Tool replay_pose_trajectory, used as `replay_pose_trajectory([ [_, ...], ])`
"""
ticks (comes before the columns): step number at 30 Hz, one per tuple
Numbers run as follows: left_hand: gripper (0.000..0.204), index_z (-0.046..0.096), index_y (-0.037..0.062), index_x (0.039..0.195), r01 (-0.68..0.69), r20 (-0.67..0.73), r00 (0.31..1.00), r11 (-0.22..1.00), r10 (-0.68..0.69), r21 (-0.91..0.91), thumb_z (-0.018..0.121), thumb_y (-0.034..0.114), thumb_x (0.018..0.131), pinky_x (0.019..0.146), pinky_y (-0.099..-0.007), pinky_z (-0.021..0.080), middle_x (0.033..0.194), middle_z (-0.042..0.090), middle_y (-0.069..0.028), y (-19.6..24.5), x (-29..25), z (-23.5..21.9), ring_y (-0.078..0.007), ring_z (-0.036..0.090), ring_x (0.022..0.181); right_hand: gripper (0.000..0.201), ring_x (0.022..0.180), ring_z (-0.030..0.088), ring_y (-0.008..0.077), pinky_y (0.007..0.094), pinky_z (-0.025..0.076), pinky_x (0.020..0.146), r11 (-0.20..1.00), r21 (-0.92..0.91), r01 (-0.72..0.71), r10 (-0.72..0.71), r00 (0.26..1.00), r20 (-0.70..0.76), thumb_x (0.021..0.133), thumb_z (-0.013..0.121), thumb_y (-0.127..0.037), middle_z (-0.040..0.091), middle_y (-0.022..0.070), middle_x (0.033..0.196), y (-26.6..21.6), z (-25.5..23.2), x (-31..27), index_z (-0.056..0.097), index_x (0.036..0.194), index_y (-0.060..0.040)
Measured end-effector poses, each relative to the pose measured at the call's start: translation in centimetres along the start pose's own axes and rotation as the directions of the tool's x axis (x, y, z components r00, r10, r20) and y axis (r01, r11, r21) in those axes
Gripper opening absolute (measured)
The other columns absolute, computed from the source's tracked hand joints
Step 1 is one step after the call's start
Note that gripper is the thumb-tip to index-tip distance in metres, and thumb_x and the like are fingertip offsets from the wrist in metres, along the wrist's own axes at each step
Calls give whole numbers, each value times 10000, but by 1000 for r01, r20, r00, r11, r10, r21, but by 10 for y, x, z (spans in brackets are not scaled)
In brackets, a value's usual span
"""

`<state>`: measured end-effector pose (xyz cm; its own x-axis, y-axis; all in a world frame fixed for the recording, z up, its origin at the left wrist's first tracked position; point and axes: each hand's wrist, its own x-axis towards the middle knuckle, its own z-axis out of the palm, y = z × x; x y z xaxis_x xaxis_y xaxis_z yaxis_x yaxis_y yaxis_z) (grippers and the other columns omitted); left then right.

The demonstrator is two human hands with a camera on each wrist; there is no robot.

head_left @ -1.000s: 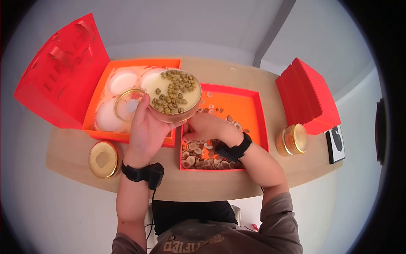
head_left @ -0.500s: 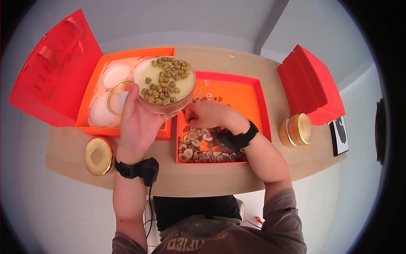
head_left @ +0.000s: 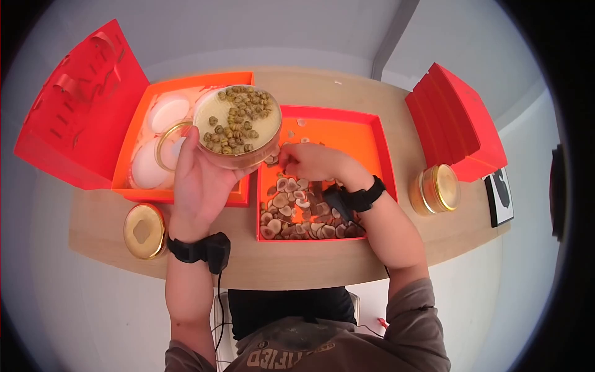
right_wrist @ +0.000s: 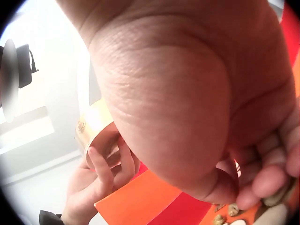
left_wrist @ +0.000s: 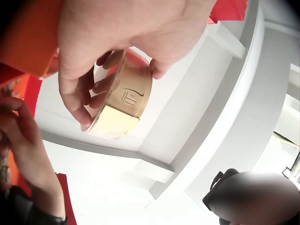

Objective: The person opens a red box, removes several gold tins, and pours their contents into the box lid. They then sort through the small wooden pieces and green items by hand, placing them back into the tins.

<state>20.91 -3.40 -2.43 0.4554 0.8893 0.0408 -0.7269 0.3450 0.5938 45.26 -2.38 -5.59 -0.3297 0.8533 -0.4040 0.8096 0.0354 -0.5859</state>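
Note:
My left hand [head_left: 204, 192] holds up a round clear tub [head_left: 243, 162], thumb at its near left side and fingers beneath. Coiled greenish-brown pieces [head_left: 232, 133] lie on the tub's pale base. In the left wrist view the tub's side [left_wrist: 131, 89] shows a printed mark. Low in the shallow orange tray [head_left: 347, 133] is my right hand [head_left: 316, 162], fingers curled down among dried brown-edged slices [head_left: 288, 201]. The right wrist view has its thumb and fingertips [right_wrist: 269, 182] close together just over loose pieces; whether they pinch one I cannot tell.
Left of the tray stands an orange box [head_left: 133, 149] with round white recesses, a gold-rimmed ring [head_left: 162, 155] resting in it, and a red panel [head_left: 80, 118] behind. Gold-lidded jars stand at left [head_left: 144, 231] and right [head_left: 437, 189]. A red box [head_left: 458, 133] is at far right.
My right hand has moved farther back and right within the tray, away from the tub's near edge. My left hand keeps the tub raised, shifted slightly left. The head view has shifted a little.

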Motion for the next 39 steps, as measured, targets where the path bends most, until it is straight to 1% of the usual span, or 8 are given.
replay_pose_trajectory([
  [5,591,384,89,1532,2,1,1000,1000,-2,13,423,464,1078,1060,-542,483,1546,470,-162,0,0,0,-368,495,1396,229,803,680,188,351,544,703,999,7,53,-52,996,-71,944,594,-155,705,77,937,5,-12,-5,638,1144,-54],
  [7,590,385,90,1531,1,-5,1000,1000,-1,10,419,466,1078,1057,-540,485,1547,469,-162,0,0,0,-366,495,1397,203,599,616,141,328,511,546,981,129,-143,144,990,-1,955,587,-147,683,61,853,-12,-24,-17,643,1128,-56],
  [10,585,390,91,1526,6,-16,1000,1000,-6,13,419,467,1079,1045,-538,494,1543,472,-164,1,0,1,-364,498,1394,207,638,625,164,332,497,498,983,131,-130,133,991,-10,941,597,-167,708,46,886,-6,-25,-17,664,1107,-63],
  [14,579,399,95,1517,5,-2,1000,1000,-5,24,419,471,1078,1020,-537,511,1535,479,-162,0,0,0,-360,506,1384,195,701,649,162,337,532,584,985,138,-104,109,994,-31,932,624,-165,708,49,882,-3,-20,-17,681,1087,-60],
  [16,578,400,95,1515,3,-7,1000,1000,-3,22,419,473,1078,1014,-536,516,1533,481,-161,0,0,0,-359,510,1380,178,786,675,176,347,553,697,977,18,213,-209,968,-142,908,675,-172,714,61,893,19,-7,-3,702,1046,-64],
  [22,572,401,97,1515,0,-12,1000,1000,0,24,416,469,1080,1000,-530,526,1532,483,-161,0,0,0,-357,518,1372,191,811,668,162,320,528,732,980,-28,199,-200,980,-10,914,728,-176,708,40,870,11,-5,-1,699,1057,-53],
  [32,555,404,99,1512,6,10,1000,1000,-6,-7,422,450,1083,1006,-537,528,1527,487,-162,1,0,0,-364,518,1373,185,829,678,180,341,528,755,992,-47,119,-121,992,-47,932,716,-224,709,55,862,3,-3,-1,697,1024,-65],
  [39,556,401,101,1512,5,10,1000,1000,-5,-24,432,450,1080,996,-534,530,1529,483,-155,0,0,-4,-363,507,1380,166,841,694,212,359,539,765,975,48,219,-216,975,-48,912,709,-201,725,73,902,2,7,5,706,1001,-60],
])
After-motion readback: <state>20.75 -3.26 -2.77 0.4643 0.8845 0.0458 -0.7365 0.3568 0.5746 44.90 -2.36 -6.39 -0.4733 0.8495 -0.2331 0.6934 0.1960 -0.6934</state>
